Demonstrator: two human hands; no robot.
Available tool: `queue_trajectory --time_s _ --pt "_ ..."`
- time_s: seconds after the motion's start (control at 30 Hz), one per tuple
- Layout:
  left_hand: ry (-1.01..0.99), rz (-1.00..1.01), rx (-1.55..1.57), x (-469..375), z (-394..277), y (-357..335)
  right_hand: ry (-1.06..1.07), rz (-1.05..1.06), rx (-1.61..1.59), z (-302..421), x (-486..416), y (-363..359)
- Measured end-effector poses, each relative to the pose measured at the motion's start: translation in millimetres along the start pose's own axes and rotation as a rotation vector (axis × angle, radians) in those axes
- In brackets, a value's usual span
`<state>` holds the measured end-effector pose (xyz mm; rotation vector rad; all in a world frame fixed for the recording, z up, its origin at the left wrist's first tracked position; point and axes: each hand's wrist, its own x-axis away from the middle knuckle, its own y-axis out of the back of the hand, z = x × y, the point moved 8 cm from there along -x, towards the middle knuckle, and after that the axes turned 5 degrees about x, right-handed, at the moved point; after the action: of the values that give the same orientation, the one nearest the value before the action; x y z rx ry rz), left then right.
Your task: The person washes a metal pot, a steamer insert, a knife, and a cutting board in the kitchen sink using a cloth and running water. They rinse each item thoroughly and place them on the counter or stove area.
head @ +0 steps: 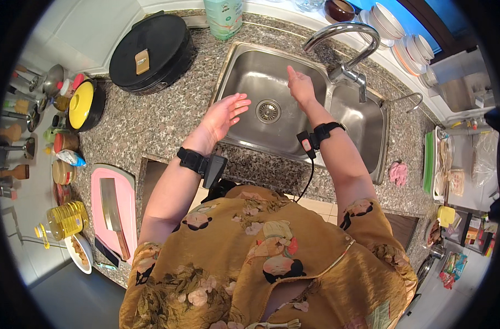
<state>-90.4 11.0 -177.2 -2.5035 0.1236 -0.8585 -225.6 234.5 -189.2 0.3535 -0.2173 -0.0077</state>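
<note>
Over the left edge of the stainless-steel double sink (pixel 250 74), my left hand (pixel 226 114) is held with its fingers apart and nothing in it. My right hand (pixel 301 87) hangs above the right part of the larger basin, fingers pointing away from me; no object shows in it, and its palm side is hard to see. The strainer drain (pixel 268 111) lies between the two hands. A chrome faucet (pixel 348 68) arches behind the divider, to the right of my right hand; no water stream shows. Both wrists wear black straps with small devices.
Left on the granite counter are a round black appliance (pixel 149 53), a yellow-lidded pot (pixel 81 105), and a pink cutting board (pixel 124 197) bearing a cleaver (pixel 110 205). A pink cloth (pixel 398 173) lies right of the sink. White bowls (pixel 385 20) stand on the ledge behind.
</note>
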Motion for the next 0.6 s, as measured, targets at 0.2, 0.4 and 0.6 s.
queue_trajectory --time_s 0.2,0.4,0.6 --pt "-0.005 -0.072 0.006 5 7 5 0.108 0.055 0.142 -3 -4 -10" --pt "-0.034 -0.066 -0.035 15 0 0 -0.103 0.211 -0.364 -16 17 -22" --pt "-0.064 -0.088 -0.088 19 0 6 -0.114 0.248 -0.203 -24 26 -21"
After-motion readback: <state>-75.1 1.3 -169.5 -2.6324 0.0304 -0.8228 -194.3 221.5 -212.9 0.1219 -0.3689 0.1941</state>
